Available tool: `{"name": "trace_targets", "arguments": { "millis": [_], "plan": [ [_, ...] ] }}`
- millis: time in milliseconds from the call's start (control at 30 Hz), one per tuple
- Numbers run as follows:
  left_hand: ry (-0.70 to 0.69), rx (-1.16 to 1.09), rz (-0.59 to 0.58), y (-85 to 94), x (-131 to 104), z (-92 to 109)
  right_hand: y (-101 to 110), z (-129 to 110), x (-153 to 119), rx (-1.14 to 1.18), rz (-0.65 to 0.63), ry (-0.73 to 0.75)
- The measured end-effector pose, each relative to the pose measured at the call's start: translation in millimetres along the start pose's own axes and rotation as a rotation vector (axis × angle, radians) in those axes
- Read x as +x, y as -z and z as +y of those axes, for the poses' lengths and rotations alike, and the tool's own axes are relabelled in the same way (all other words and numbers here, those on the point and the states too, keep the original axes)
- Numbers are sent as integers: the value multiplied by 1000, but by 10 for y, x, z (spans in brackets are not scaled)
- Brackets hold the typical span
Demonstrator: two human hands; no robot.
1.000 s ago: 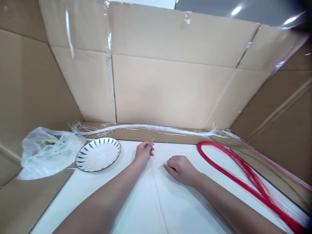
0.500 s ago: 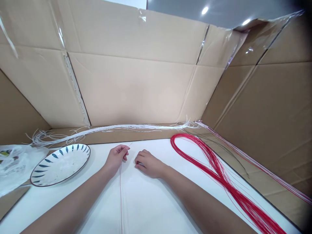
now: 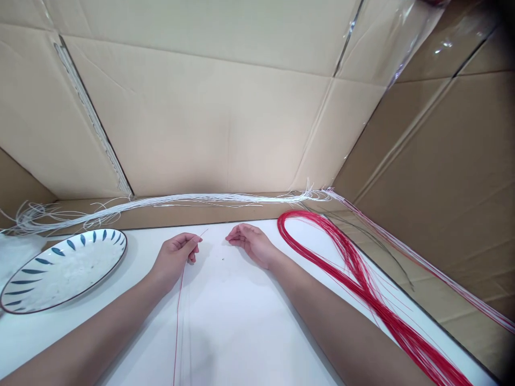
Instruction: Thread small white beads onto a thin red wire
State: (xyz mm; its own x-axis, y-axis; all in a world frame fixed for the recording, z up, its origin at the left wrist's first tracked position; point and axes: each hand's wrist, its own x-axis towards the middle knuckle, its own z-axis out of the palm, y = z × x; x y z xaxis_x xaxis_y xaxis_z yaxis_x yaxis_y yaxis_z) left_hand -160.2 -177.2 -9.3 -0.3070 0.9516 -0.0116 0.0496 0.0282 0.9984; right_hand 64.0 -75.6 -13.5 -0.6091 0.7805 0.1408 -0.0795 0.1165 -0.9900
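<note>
My left hand (image 3: 177, 260) pinches a thin red thread (image 3: 177, 316) near its tip. The short end sticks out beyond the fingertips, and the long part hangs down toward the near edge of the view. To the right, my right hand (image 3: 253, 245) is raised a little over the white table (image 3: 241, 332), its fingertips pressed together and pointing left. Whatever those fingers hold, if anything, is too small to see. A tiny dark speck (image 3: 223, 259) lies on the table between the hands.
An oval white plate (image 3: 68, 271) with blue leaf marks lies at left, beside a plastic bag (image 3: 20, 252). A looped bundle of red threads (image 3: 322, 262) lies at right. White threads (image 3: 193, 199) run along the cardboard wall (image 3: 201, 118) behind.
The view has tilted down and shifted. My right hand has lifted and turned, its fingertips now together. My left hand still pinches the red thread. The dark speck now shows between the hands.
</note>
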Motion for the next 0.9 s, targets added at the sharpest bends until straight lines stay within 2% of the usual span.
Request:
{"name": "trace_targets", "arguments": {
  "millis": [167,267,467,767,900],
  "plan": [
    [4,-8,2,-4,-26,12,261,-12,-12,-147,16,-44],
    [6,-7,3,-14,-33,18,356,-51,-48,-320,-66,-45],
    [4,14,1,-32,-41,38,284,-170,-110,-567,-292,75],
    [-16,32,-14,-26,-35,-5,209,-202,-114,-660,-384,158],
    [-15,38,-16,-29,-34,6,253,-205,-109,-691,-363,160]
  ]
}}
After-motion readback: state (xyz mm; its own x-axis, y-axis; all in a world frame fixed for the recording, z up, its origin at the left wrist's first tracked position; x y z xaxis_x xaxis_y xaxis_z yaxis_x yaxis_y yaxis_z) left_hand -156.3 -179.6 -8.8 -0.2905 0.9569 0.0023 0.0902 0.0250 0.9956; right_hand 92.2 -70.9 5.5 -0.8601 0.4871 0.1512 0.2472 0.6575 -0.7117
